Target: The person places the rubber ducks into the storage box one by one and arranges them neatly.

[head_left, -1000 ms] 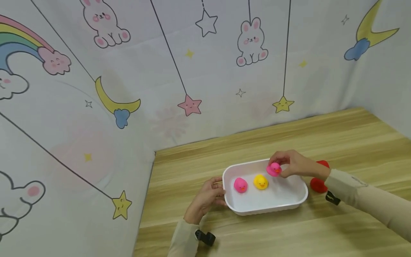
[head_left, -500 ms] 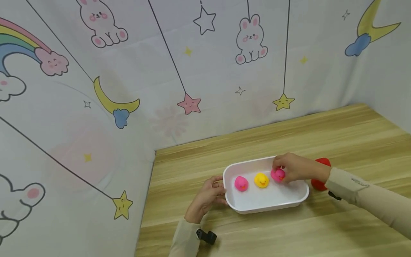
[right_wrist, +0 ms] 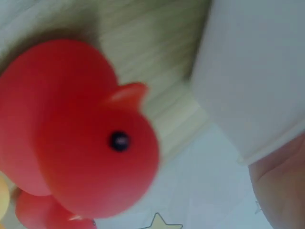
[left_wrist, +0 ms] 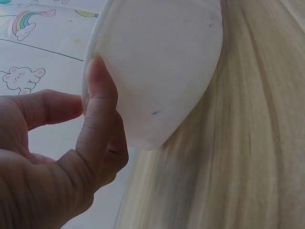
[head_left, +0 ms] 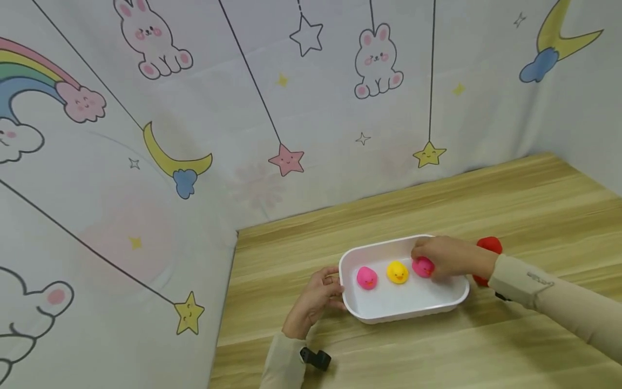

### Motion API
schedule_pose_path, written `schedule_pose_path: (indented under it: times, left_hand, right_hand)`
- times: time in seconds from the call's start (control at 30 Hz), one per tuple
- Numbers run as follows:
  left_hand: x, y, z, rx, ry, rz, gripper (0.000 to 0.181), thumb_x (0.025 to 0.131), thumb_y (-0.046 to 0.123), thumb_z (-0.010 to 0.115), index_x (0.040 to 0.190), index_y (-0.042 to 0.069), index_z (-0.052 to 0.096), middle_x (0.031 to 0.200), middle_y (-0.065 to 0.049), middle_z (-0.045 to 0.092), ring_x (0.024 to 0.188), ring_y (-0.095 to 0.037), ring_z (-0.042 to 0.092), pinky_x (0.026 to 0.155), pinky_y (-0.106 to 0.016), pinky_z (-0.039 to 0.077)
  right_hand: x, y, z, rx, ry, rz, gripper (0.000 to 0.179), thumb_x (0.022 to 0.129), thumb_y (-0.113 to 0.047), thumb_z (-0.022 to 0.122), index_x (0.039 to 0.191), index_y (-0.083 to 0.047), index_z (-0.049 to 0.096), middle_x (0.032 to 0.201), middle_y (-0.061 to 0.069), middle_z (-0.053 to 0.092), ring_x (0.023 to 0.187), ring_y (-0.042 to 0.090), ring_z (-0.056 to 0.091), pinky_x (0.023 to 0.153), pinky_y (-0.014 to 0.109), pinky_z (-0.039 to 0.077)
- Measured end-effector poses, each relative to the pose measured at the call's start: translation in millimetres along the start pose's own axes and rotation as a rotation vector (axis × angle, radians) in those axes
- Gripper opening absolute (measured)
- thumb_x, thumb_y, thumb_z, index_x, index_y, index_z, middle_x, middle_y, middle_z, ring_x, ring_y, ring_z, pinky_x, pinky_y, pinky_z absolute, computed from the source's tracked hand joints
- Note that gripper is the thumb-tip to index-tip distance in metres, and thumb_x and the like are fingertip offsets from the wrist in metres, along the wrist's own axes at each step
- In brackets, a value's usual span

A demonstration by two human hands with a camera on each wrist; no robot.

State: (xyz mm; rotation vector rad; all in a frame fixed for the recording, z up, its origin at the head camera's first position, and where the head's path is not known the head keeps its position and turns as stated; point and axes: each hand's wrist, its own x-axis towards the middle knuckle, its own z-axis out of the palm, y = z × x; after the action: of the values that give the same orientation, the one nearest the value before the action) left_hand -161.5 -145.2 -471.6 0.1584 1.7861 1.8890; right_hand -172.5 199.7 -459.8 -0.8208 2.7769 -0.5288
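Inside a white plastic basin [head_left: 403, 316], my right hand [head_left: 449, 258] holds a pink rubber duck [head_left: 424, 267] low, towards the right end. The hand hides part of this duck. A yellow rubber duck [head_left: 397, 272] and another pink rubber duck [head_left: 366, 278] sit to its left on the basin floor. At the basin's left end, my left hand [head_left: 316, 296] pinches the rim between thumb and finger; the left wrist view shows this grip from outside the basin wall [left_wrist: 162, 62].
Two red rubber ducks stand on the wooden table [head_left: 379, 356] right of the basin, one [head_left: 489, 245] behind my right wrist. In the right wrist view a red duck [right_wrist: 100, 138] looms close, with something yellow [right_wrist: 2, 198] at the edge. A cartoon-printed cloth [head_left: 330, 119] hangs behind.
My right hand has lowered the pink duck into the basin and moved slightly right, nearer the right end. My left hand keeps its place on the rim.
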Motion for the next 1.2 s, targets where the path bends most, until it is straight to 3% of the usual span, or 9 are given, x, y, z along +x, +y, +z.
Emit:
schedule_pose_path:
  times: [0.13,0.3,0.43,0.53,0.63,0.73,0.9,1.07,1.2]
  left_hand:
    - [0.1,0.4,0.0,0.002,-0.003,0.005,0.057,0.088,-0.010,0.053,0.142,-0.014,0.036,0.101,-0.015,0.058,0.072,-0.015,0.060,0.053,-0.023,0.060]
    - [1.7,0.7,0.0,0.008,-0.004,0.009,0.056,0.088,-0.010,0.052,0.142,-0.013,0.036,0.102,-0.016,0.058,0.072,-0.015,0.060,0.053,-0.023,0.060]
    - [4.4,-0.2,0.8,0.008,-0.020,0.014,0.056,0.089,-0.009,0.053,0.142,-0.014,0.035,0.102,-0.016,0.058,0.073,-0.015,0.060,0.055,-0.023,0.060]
    - [4.0,-1.7,0.3,0.012,-0.028,0.014,0.057,0.088,-0.008,0.053,0.142,-0.014,0.035,0.100,-0.015,0.058,0.073,-0.015,0.059,0.055,-0.025,0.061]
    - [1.8,-1.6,-1.4,0.011,-0.029,0.015,0.058,0.088,-0.008,0.054,0.142,-0.015,0.034,0.099,-0.014,0.058,0.072,-0.015,0.059,0.055,-0.025,0.061]
    - [0.1,-0.1,-3.4,0.012,-0.032,0.018,0.059,0.088,-0.008,0.053,0.143,-0.015,0.033,0.100,-0.013,0.058,0.073,-0.014,0.060,0.055,-0.024,0.061]
    - [0.2,0.6,-4.7,0.007,-0.042,0.017,0.058,0.088,-0.009,0.053,0.142,-0.015,0.033,0.099,-0.013,0.059,0.072,-0.014,0.060,0.054,-0.024,0.060]
    - [-1.2,-1.5,-4.1,0.006,-0.053,0.018,0.060,0.088,-0.008,0.055,0.143,-0.016,0.032,0.100,-0.014,0.060,0.073,-0.015,0.061,0.056,-0.026,0.061]
    - [-1.3,-1.8,-4.4,0.012,-0.061,0.025,0.061,0.088,-0.008,0.055,0.143,-0.017,0.031,0.099,-0.013,0.061,0.073,-0.015,0.062,0.057,-0.027,0.062]
  right_hand:
    - [-6.6,-0.8,-5.0,0.073,0.029,-0.004,0.051,0.075,-0.009,0.087,0.122,-0.008,0.068,0.122,0.006,0.064,0.103,0.026,0.061,0.086,0.042,0.062]
    - [-28.1,6.3,-15.8,0.276,0.184,0.011,0.060,0.078,-0.015,0.087,0.131,-0.003,0.063,0.129,0.015,0.065,0.115,0.040,0.060,0.091,0.056,0.058]
    - [-49.1,19.6,-23.6,0.405,0.284,0.084,0.064,0.080,-0.016,0.085,0.137,-0.002,0.059,0.135,0.019,0.061,0.122,0.047,0.056,0.095,0.063,0.053]
    - [-63.8,33.0,-25.1,0.518,0.329,0.116,0.062,0.083,-0.013,0.082,0.139,0.001,0.057,0.136,0.023,0.059,0.125,0.049,0.054,0.094,0.055,0.057]
    - [-75.6,45.9,-25.7,0.593,0.367,0.134,0.059,0.085,-0.008,0.080,0.138,0.005,0.057,0.135,0.027,0.059,0.123,0.051,0.054,0.090,0.036,0.061]
    - [-85.4,58.9,-25.3,0.594,0.396,0.165,0.057,0.086,-0.007,0.079,0.137,0.008,0.056,0.134,0.029,0.058,0.123,0.050,0.054,0.087,0.023,0.059]
    - [-101.0,79.0,-19.9,0.555,0.439,0.243,0.057,0.086,-0.010,0.080,0.134,0.010,0.057,0.131,0.030,0.060,0.120,0.041,0.060,0.089,0.014,0.054]
    - [-110.3,91.4,-13.3,0.481,0.420,0.320,0.060,0.083,-0.020,0.084,0.130,0.010,0.060,0.128,0.027,0.063,0.119,0.046,0.059,0.087,0.011,0.051]
    - [-108.9,97.6,-9.7,0.404,0.381,0.345,0.066,0.079,-0.027,0.087,0.128,0.010,0.062,0.125,0.026,0.065,0.118,0.046,0.060,0.089,0.017,0.054]
